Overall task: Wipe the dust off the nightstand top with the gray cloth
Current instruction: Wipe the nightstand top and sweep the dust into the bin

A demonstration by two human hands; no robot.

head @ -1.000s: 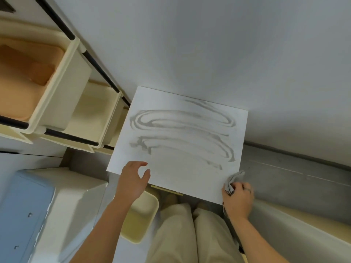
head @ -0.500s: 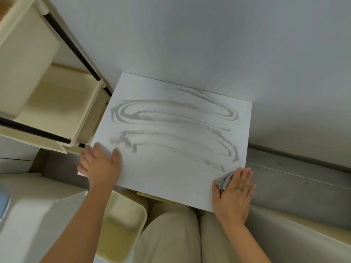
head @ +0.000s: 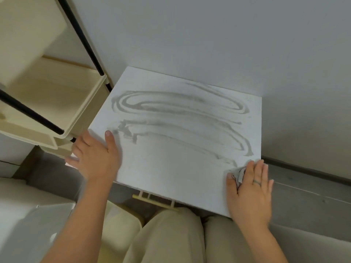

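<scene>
The white nightstand top point(head: 171, 168) lies below me, against the wall. Grey dust streaks point(head: 180, 107) loop across its far and middle parts; the near strip looks clean. My right hand point(head: 250, 192) lies flat on the near right corner, pressing the gray cloth point(head: 239, 174), of which only a crumpled bit shows between thumb and fingers. My left hand point(head: 95, 156) grips the near left corner of the top, thumb on the surface, fingers over the left edge.
A cream rack with black rails and trays point(head: 53, 103) stands close on the left. A cream bin point(head: 121, 234) sits below the nightstand's near left side. A grey wall point(head: 209, 35) backs the nightstand, and grey floor point(head: 303, 196) shows to the right.
My left hand went from hovering over the near edge to holding the near left corner. My right hand flattened onto the cloth at the near right corner.
</scene>
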